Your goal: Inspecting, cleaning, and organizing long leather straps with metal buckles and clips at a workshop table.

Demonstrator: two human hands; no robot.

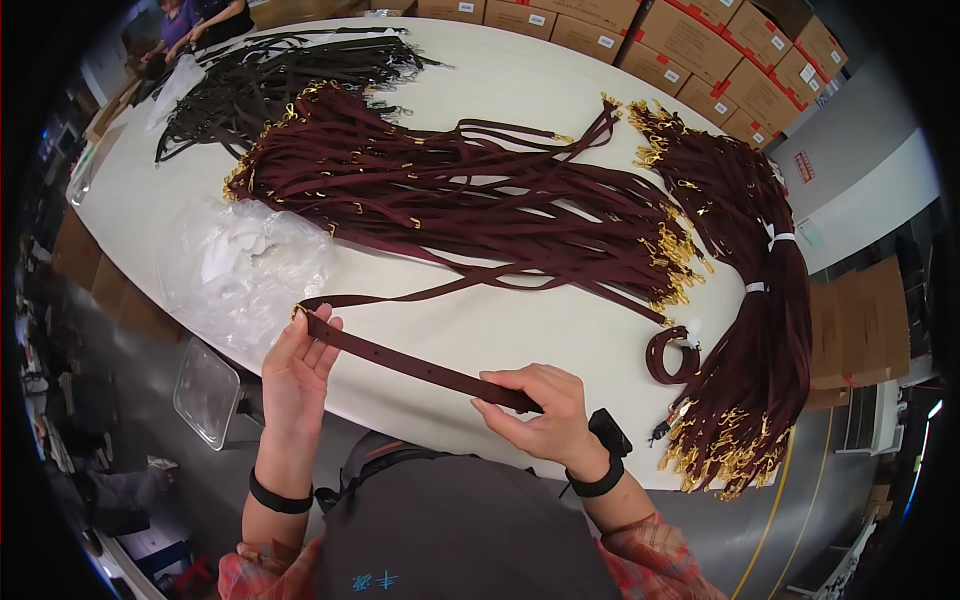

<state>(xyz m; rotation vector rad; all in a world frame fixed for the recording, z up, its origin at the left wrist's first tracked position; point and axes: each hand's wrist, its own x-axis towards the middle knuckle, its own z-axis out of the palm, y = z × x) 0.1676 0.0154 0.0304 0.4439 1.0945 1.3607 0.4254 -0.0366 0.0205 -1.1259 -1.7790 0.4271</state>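
Note:
A dark maroon strap (405, 363) with several punched holes is stretched between my hands above the table's near edge. My left hand (304, 352) grips its gold buckle end, thumb on the metal. The other end is pinched between the thumb and fingers of my right hand (541, 409). From the buckle, a longer length of strap (420, 295) runs away over the tabletop towards a large pile of maroon straps (450, 187) with gold hardware. A coiled maroon strap (670, 355) with a white tag lies to the right of my right hand.
A tied bundle of maroon straps (780, 300) covers the table's right end. Crumpled clear plastic bags (247, 262) lie at the left, and black straps (255, 90) are heaped at the far left. Stacked cardboard boxes (682, 37) stand behind the white table (495, 56). Two people (206, 19) are at the far left.

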